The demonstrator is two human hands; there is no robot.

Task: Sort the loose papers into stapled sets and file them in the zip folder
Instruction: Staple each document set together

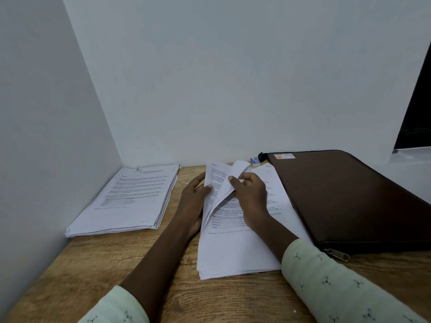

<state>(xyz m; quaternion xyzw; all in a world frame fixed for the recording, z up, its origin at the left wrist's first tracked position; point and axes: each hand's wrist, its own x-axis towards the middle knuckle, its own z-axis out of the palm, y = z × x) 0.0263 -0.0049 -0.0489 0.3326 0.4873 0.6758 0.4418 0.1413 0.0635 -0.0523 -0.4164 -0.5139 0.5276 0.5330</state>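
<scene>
Where two white walls [210,78] meet in a corner, your wooden desk [93,264] carries the paperwork. A brown zip folder [349,197] lies flat on the right side of the desk, closed along the edges in view, its far end close to the back wall. On the left, pushed against the side wall, sits a thick stack of printed pages [126,201], face up and roughly squared. Between that stack and the folder lies a pile of loose papers [235,252], its right edge touching or slipping under the folder's left side; which, the view does not settle.

Over this pile, your left hand [193,199] holds the lifted sheets [219,180] from the left, fingers behind them and thumb pressed on the front. Your right hand [251,194] pinches the same sheets from the right, thumb on top, bending one page away from the others. Pale green patterned sleeves [326,276] cover both forearms partway.

A metal zipper pull [338,254] lies at the folder's near corner. A small blue-and-white box [255,160] sits by the back wall, just beside the folder's far corner.
</scene>
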